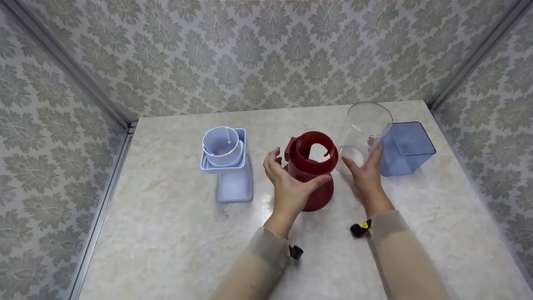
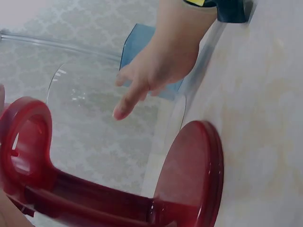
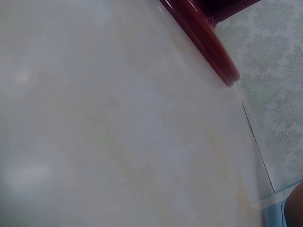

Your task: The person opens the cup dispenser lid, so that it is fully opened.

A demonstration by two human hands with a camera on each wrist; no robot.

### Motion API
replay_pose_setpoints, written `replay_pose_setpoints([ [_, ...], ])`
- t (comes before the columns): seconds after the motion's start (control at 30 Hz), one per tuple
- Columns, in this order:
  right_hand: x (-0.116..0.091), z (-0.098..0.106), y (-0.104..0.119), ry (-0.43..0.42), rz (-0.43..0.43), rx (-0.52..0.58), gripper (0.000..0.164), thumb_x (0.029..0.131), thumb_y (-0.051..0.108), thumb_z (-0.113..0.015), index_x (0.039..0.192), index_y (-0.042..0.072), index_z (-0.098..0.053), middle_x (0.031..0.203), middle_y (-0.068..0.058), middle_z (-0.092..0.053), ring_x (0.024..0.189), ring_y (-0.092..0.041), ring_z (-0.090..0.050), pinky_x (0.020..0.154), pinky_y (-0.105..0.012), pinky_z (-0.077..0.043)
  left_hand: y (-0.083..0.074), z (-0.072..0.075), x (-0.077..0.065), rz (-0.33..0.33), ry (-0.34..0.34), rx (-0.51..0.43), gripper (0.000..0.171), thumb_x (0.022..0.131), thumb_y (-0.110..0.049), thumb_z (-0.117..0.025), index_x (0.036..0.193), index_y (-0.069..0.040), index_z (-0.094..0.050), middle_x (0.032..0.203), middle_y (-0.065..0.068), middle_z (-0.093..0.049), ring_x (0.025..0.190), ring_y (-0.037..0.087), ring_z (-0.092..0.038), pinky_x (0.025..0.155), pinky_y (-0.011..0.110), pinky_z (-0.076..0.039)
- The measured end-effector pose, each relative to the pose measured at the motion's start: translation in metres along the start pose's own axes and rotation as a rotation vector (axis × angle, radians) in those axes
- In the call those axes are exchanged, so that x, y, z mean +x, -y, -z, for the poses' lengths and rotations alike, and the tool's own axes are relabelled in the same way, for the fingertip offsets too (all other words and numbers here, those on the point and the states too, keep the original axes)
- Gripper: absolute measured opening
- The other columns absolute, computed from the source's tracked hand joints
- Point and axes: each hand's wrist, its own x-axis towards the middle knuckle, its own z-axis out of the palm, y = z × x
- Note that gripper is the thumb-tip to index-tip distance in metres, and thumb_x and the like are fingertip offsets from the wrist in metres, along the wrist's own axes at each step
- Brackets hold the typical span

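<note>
A dark red stand point(image 1: 313, 166) with a ring-shaped top and round base stands on the table. My left hand point(image 1: 291, 187) is beside it, thumb across its front below the ring and spread fingers at its left side. In the left wrist view, the red ring point(image 2: 28, 118) joins the round base point(image 2: 184, 170) by an upright post. My right hand point(image 1: 368, 177) is at a tall transparent cylinder point(image 1: 362, 133), with thumb and fingers apart and fingertips overlapping its lower side. That hand point(image 2: 161, 66) appears with its index finger or thumb extended before the clear wall.
On the left stands a pale blue piece point(image 1: 235, 185) with a round cup point(image 1: 220, 146) on top. A translucent blue square container point(image 1: 404, 150) is behind the right hand. Patterned wall panels surround the marbled table point(image 1: 175, 233), and a black wrist device point(image 1: 359, 230) hangs at the right cuff.
</note>
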Motion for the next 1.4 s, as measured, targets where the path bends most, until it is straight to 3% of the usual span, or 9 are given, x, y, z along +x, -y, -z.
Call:
replay_pose_setpoints([
  [0.2, -0.001, 0.001, 0.001, 0.005, 0.029, -0.034, 0.123, 0.098, 0.034, -0.091, 0.179, 0.020, 0.000, 0.188, -0.008, -0.023, 0.176, -0.034, -0.017, 0.146, -0.054, -0.015, 0.000, -0.002, 0.001, -0.009, -0.002, -0.015, 0.126, 0.065, -0.039, -0.114, 0.159, -0.012, -0.035, 0.162, 0.008, -0.041, 0.149, 0.024, -0.048, 0.127, 0.050, -0.050],
  [0.4, -0.003, 0.003, 0.002, 0.016, 0.020, -0.042, 0.123, 0.099, 0.034, -0.090, 0.179, 0.020, 0.002, 0.189, -0.007, -0.021, 0.177, -0.032, -0.015, 0.146, -0.053, -0.015, 0.004, 0.011, 0.010, -0.028, 0.086, -0.055, 0.120, 0.068, -0.045, -0.112, 0.161, -0.015, -0.041, 0.163, 0.004, -0.045, 0.155, 0.023, -0.050, 0.131, 0.047, -0.049],
  [0.53, -0.003, 0.003, 0.003, 0.023, -0.004, -0.038, 0.122, 0.100, 0.033, -0.089, 0.179, 0.025, 0.002, 0.190, -0.003, -0.019, 0.178, -0.031, -0.014, 0.146, -0.055, -0.014, 0.011, 0.023, 0.022, -0.042, 0.165, -0.116, 0.123, 0.070, -0.044, -0.111, 0.167, -0.012, -0.043, 0.164, 0.006, -0.045, 0.158, 0.024, -0.049, 0.136, 0.048, -0.044],
  [0.63, -0.003, 0.003, 0.002, 0.034, -0.028, -0.030, 0.122, 0.101, 0.034, -0.089, 0.180, 0.030, 0.005, 0.191, 0.003, -0.016, 0.178, -0.028, -0.011, 0.146, -0.055, -0.011, 0.016, 0.032, 0.030, -0.042, 0.203, -0.149, 0.119, 0.072, -0.041, -0.110, 0.168, -0.010, -0.048, 0.164, 0.007, -0.049, 0.158, 0.024, -0.052, 0.137, 0.047, -0.042],
  [0.8, -0.003, 0.002, 0.001, 0.046, -0.032, -0.033, 0.124, 0.101, 0.039, -0.088, 0.179, 0.032, 0.007, 0.191, 0.006, -0.015, 0.178, -0.025, -0.010, 0.147, -0.052, -0.011, 0.022, 0.039, 0.041, 0.006, 0.255, -0.285, 0.098, 0.082, -0.020, -0.105, 0.164, -0.007, -0.053, 0.164, 0.011, -0.060, 0.158, 0.025, -0.056, 0.136, 0.035, -0.043],
  [0.9, -0.004, 0.002, 0.002, 0.051, -0.044, -0.032, 0.125, 0.100, 0.043, -0.088, 0.179, 0.033, 0.008, 0.191, 0.008, -0.014, 0.179, -0.025, -0.009, 0.147, -0.052, -0.011, 0.022, 0.040, 0.045, 0.033, 0.300, -0.359, 0.094, 0.090, -0.014, -0.098, 0.168, -0.003, -0.048, 0.170, 0.015, -0.057, 0.165, 0.028, -0.050, 0.138, 0.035, -0.039],
  [1.1, -0.005, 0.003, 0.002, 0.058, -0.064, -0.032, 0.128, 0.102, 0.035, -0.087, 0.179, 0.031, 0.015, 0.192, 0.007, -0.010, 0.180, -0.025, -0.005, 0.147, -0.052, -0.008, 0.022, 0.041, 0.056, 0.066, 0.371, -0.437, 0.081, 0.105, -0.004, -0.079, 0.174, 0.001, -0.036, 0.180, 0.021, -0.042, 0.174, 0.034, -0.033, 0.144, 0.043, -0.028],
  [1.27, -0.003, 0.002, 0.000, 0.063, -0.050, -0.016, 0.125, 0.103, 0.032, -0.086, 0.179, 0.032, 0.013, 0.192, 0.008, -0.009, 0.179, -0.022, -0.003, 0.147, -0.050, -0.006, 0.018, 0.037, 0.065, 0.062, 0.381, -0.461, 0.075, 0.107, 0.000, -0.069, 0.173, 0.005, -0.034, 0.181, 0.025, -0.039, 0.175, 0.037, -0.031, 0.145, 0.045, -0.025],
  [1.4, 0.000, 0.002, -0.002, 0.059, -0.014, -0.025, 0.121, 0.102, 0.032, -0.087, 0.179, 0.027, 0.007, 0.191, 0.002, -0.013, 0.178, -0.025, -0.008, 0.146, -0.050, -0.011, 0.016, 0.032, 0.073, 0.075, 0.369, -0.476, 0.076, 0.103, -0.002, -0.065, 0.173, 0.007, -0.035, 0.180, 0.025, -0.042, 0.173, 0.037, -0.034, 0.144, 0.046, -0.029],
])
